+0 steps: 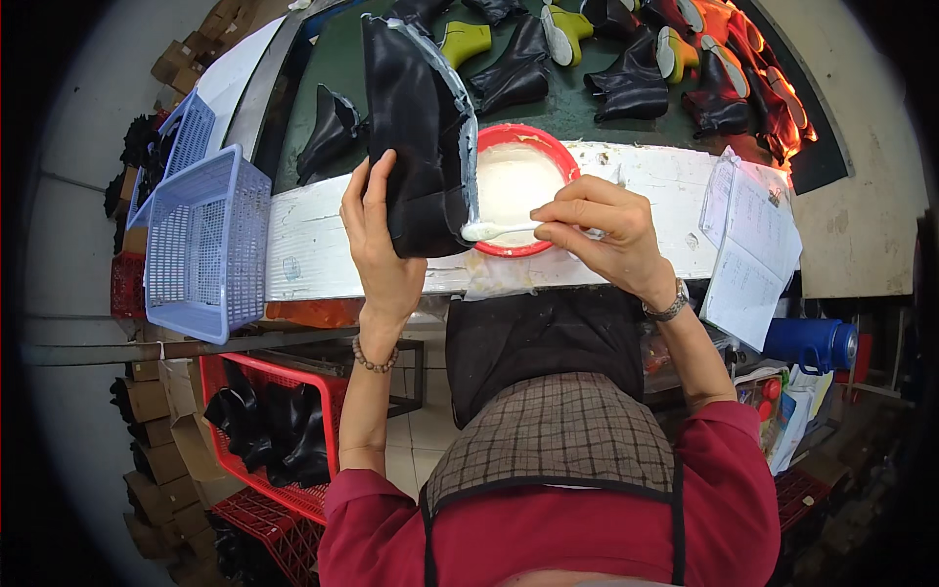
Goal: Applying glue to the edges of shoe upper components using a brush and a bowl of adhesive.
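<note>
My left hand (370, 220) grips a black leather boot upper (416, 127) from its near left side, thumb hidden behind it. A pale, wet-looking coat runs along the upper's right edge. Between the thumb and fingers of my right hand (606, 230) is a slim white brush (504, 231), much like a toothbrush. Its head meets the lower right edge of the upper. Beneath the brush stands a red bowl (565, 159) holding a thick white paste (514, 181), partly covered by the upper and my right hand.
Black boots (626, 83) and yellow-green soles (565, 31) lie on the green table (558, 108) beyond the white board (313, 230). A blue basket (201, 254) stands left, an open notebook (753, 249) right. Below left, a red crate (269, 470) holds black uppers. A blue bottle (807, 342) lies right.
</note>
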Tool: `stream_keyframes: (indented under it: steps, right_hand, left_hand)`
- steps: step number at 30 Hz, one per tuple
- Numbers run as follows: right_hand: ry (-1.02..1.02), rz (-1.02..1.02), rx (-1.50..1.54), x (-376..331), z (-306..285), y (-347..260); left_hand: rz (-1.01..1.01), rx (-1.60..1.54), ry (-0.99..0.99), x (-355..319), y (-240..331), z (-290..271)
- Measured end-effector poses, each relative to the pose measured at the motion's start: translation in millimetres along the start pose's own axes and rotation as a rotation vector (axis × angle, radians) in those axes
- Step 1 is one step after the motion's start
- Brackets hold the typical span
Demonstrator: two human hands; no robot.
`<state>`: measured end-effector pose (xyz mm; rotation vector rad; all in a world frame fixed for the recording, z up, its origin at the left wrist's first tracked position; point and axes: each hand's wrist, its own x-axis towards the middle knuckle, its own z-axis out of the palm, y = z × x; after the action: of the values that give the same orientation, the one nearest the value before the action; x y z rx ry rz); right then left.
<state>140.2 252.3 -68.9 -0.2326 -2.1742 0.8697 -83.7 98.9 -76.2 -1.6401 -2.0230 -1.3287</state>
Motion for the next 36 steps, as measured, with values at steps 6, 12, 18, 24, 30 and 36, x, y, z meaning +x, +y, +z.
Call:
stream_keyframes:
  steps: [6, 12, 18, 24, 30, 36]
  right_hand:
    - [-0.165, 0.196, 0.136, 2, 1, 2]
    - [-0.133, 0.200, -0.486, 0, -4, 76]
    - [-0.111, 0.193, -0.456, 19, -23, 65]
    - [-0.044, -0.097, 0.001, 49, -11, 35]
    - [-0.049, -0.025, -0.069, 23, -27, 50]
    - [-0.063, 0.042, -0.024, 22, -23, 44]
  left_hand:
    - [0.012, 0.055, 0.042, -7, -7, 7]
    - [-0.735, -0.691, -0.180, -32, -61, -40]
    - [-1.127, -0.937, -0.255, -43, -54, -73]
    - [-1.142, -1.130, -0.385, -50, -57, -74]
    - [-1.031, -1.204, -0.274, -51, -67, -86]
    - [-1.088, -1.162, -0.390, -45, -56, -78]
